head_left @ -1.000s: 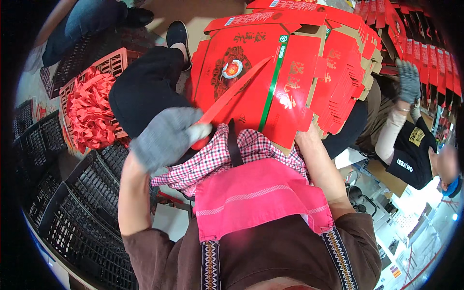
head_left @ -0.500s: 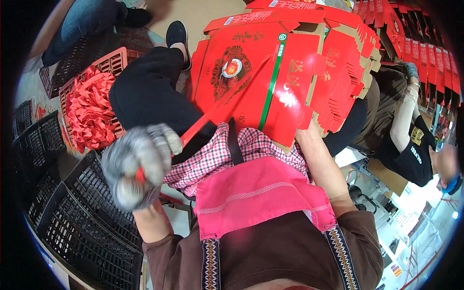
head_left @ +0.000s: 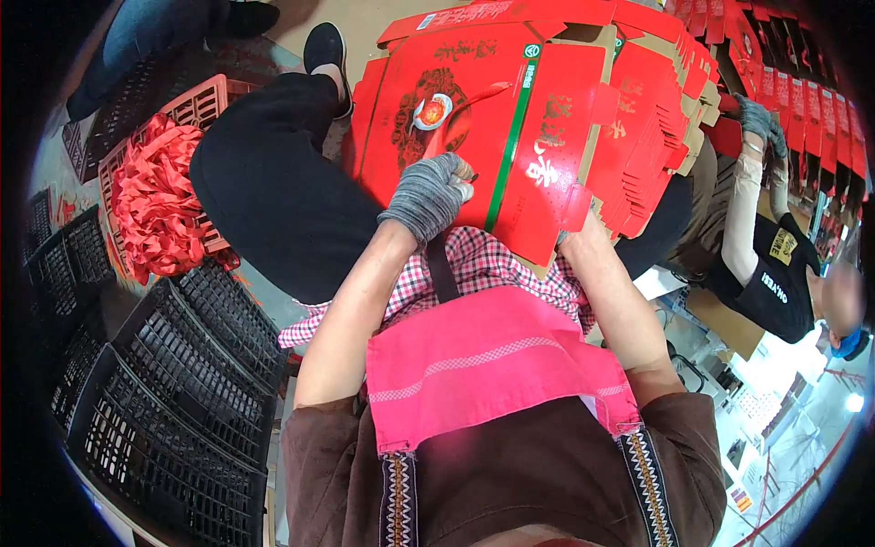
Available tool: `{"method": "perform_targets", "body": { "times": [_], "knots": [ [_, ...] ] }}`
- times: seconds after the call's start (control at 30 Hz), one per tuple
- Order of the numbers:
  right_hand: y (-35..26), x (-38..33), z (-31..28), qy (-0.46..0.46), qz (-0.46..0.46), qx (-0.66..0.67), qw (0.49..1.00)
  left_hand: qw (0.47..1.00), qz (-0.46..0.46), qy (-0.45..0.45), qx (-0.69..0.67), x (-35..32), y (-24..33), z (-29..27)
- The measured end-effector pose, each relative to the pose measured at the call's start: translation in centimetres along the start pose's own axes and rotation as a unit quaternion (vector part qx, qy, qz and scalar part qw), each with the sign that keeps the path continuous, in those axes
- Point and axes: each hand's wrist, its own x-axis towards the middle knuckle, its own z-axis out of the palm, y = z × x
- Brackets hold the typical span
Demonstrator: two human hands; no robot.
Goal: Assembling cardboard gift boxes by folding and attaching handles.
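Observation:
My left hand (head_left: pixel 430 199), in a grey knit glove, is closed over the front of a flat red cardboard box (head_left: pixel 428 82) on my lap. From its fingers a narrow red ribbon (head_left: pixel 437 143) runs up across the box's printed round picture. Under the box's near right corner goes my right hand (head_left: pixel 567 239); only a bit of glove and the wrist show, and its fingers are hidden. Against the box's right side lies a fanned stack of similar flat red boxes (head_left: pixel 638 137).
On the left, a pink plastic crate (head_left: pixel 202 102) holds a heap of red ribbons (head_left: pixel 157 201). Black plastic crates (head_left: pixel 164 410) stand at the lower left. To the right, a co-worker (head_left: pixel 770 273) in grey gloves works beside rows of red boxes (head_left: pixel 811 114). Another person's leg (head_left: pixel 146 46) is at the upper left.
My left hand has swung from the left, beside my thigh, up and right onto the box, bringing the ribbon with it. The co-worker's hands have moved nearer the red boxes.

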Motion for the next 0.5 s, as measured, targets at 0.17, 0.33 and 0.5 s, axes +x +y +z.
{"method": "perform_targets", "body": {
  "times": [0.17, 0.33, 0.5],
  "knots": [
    [-0.5, 0.3, -0.5, -0.018, 0.015, 0.01, 1.0, 1.0, -0.018, 0.0, 0.014, 0.6, -0.4, 0.1],
    [-0.2, 1.0, -0.8, -0.037, 0.027, 0.019, 0.999, 0.992, 0.062, 0.039, 0.103, 0.1, -0.2, 0.9],
    [0.4, 0.4, -0.6, -0.055, 0.032, 0.025, 0.998, 0.973, 0.131, 0.068, 0.179, 0.2, -0.1, 1.3]
  ]
}}
